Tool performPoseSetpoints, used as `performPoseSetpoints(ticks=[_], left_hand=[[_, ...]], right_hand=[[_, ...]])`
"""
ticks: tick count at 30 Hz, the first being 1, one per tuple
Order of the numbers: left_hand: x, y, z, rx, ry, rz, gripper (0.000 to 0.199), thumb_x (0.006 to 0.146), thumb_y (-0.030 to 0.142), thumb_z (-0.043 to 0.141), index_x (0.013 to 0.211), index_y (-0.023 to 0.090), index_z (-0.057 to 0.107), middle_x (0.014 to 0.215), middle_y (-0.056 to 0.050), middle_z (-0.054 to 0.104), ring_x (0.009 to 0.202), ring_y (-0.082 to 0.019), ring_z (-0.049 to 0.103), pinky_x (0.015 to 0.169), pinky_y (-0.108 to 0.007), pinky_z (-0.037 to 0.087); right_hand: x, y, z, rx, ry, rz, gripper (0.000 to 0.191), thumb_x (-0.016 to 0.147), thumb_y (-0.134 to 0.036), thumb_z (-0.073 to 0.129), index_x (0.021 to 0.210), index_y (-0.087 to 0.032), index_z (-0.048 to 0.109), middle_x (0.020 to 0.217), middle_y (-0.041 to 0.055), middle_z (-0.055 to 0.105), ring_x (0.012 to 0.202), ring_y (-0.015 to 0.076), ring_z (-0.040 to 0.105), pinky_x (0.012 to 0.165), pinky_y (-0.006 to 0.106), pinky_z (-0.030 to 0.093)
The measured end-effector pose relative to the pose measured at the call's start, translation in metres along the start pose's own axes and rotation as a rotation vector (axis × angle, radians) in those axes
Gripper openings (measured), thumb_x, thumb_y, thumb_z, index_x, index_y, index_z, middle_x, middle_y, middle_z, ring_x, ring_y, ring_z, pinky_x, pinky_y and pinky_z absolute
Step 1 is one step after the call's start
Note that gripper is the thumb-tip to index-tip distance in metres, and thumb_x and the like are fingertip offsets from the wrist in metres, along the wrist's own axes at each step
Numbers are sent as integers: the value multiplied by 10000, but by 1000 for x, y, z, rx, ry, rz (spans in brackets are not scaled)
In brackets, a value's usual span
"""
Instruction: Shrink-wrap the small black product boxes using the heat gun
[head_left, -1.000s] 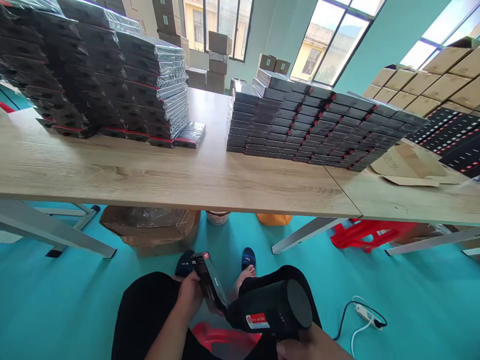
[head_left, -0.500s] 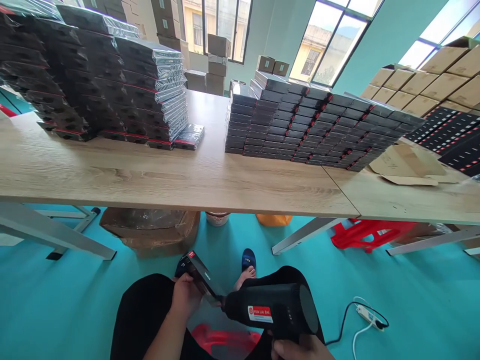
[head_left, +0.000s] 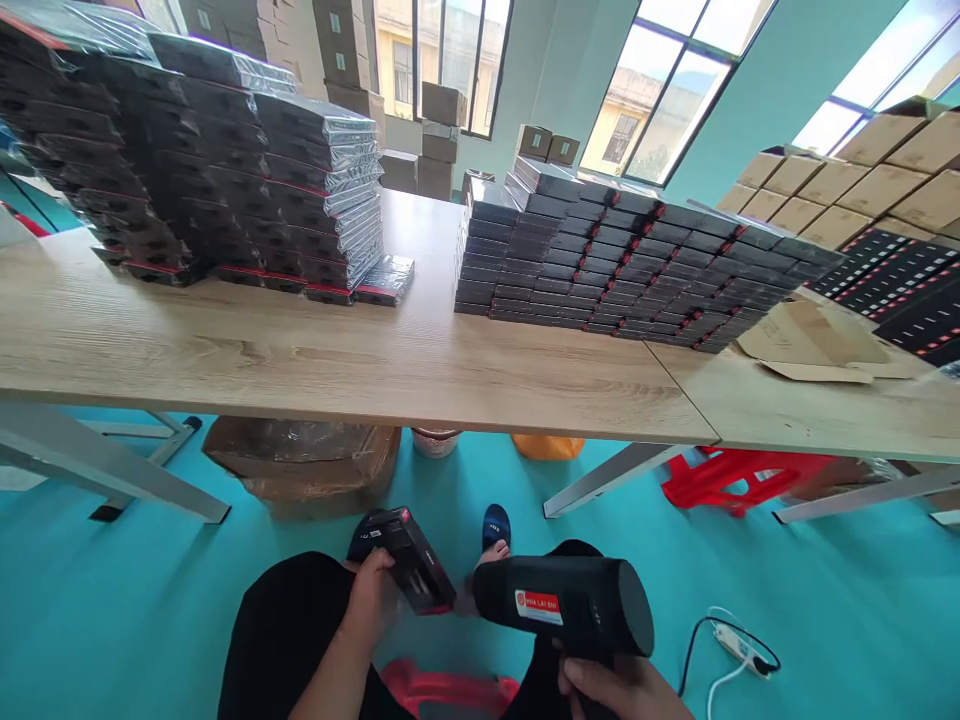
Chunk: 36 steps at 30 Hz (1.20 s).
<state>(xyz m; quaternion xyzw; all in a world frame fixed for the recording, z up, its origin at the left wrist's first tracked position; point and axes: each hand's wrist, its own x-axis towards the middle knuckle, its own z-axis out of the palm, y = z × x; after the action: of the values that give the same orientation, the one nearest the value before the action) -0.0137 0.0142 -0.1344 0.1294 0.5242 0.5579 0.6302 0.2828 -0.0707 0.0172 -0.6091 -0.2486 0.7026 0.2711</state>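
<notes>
In my left hand (head_left: 373, 595) is a small black box (head_left: 417, 566) with red at its ends, tilted above the floor between my knees. My fingers wrap its left edge. My right hand (head_left: 611, 685) grips the handle of a black heat gun (head_left: 581, 590) with a red-and-white label. Its blurred nozzle points left at the lower end of the box, with a small gap that I cannot judge exactly.
Film-wrapped black boxes (head_left: 292, 190) are piled on the left of the wooden table (head_left: 315, 360). More black boxes (head_left: 600, 260) form a block to the right, beside flattened cardboard (head_left: 817, 335). A power strip (head_left: 739, 645) and cable lie on the floor at right.
The box has turned in my left hand, showing more of its broad face. The heat gun has shifted slightly right, its nozzle drawing back from the box.
</notes>
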Motion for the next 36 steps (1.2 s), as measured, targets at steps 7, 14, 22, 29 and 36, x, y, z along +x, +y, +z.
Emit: performPoseSetpoints(ticks=[7,14,22,29,36], left_hand=[[-2,-9,9,371,-68,196,335,448,65,651,723,229,749,817,-26,715,898,-269,603,891,-369,451],[0,-21,3,696,-149,406,384,494,27,600,747,265,763,896,-55,718,999,-305,590,1063,-503,346],[0,-16,6,603,-88,348,384,443,6,628,705,260,747,889,-60,708,1021,-319,592,1070,-499,357],[2,-13,4,584,-45,329,394,465,30,608,757,248,760,866,-49,707,967,-300,620,981,-433,420],[2,-9,4,517,-14,270,357,482,64,628,773,239,741,726,5,647,770,-228,616,814,-340,470]], right_hand=[[0,-27,7,-26,-40,-63,494,671,-497,783,977,-126,671,757,44,665,589,159,581,503,278,431],[6,-44,33,-218,-124,-161,259,767,-361,684,903,-142,672,649,-1,613,606,166,569,559,305,468],[9,-51,39,-285,-136,-154,175,766,-331,649,738,-159,655,581,-16,575,565,152,538,542,305,466],[15,-49,23,-48,-62,-153,280,706,-349,768,848,-119,694,729,41,682,594,167,616,489,269,470],[14,-39,-23,258,-17,23,221,834,-317,670,889,-109,722,749,59,722,654,148,670,503,206,470]])
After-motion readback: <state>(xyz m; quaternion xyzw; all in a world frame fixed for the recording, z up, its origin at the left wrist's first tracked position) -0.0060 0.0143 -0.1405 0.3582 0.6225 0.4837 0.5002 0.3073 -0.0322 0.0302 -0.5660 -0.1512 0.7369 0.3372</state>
